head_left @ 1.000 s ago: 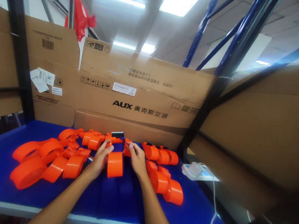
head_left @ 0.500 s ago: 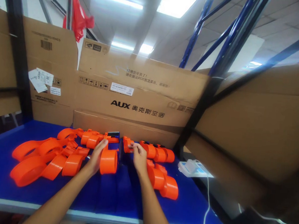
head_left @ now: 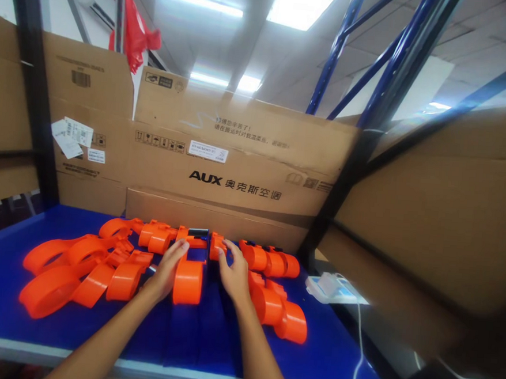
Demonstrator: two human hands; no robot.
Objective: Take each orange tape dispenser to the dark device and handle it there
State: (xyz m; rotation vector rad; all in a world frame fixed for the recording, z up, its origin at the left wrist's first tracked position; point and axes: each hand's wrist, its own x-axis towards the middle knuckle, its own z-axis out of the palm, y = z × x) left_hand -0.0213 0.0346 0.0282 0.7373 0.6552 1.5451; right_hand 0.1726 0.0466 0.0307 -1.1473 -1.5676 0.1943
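Observation:
An orange plastic tape dispenser with a round drum lies in the middle of the blue table, its black-edged head pointing away from me. My left hand rests on its left side, fingers curled against the frame near the head. My right hand touches the right side of the head, fingers bent and partly spread over a small orange part. Whether either hand truly grips is hard to see.
Several orange dispenser bodies lie in a heap on the left and more orange dispensers on the right. Cardboard boxes wall the back and right. A white device with a cable sits at the right edge.
The dispenser swung left and then back towards the middle. My right hand went from a pinch on the small orange part to looser, spread fingers.

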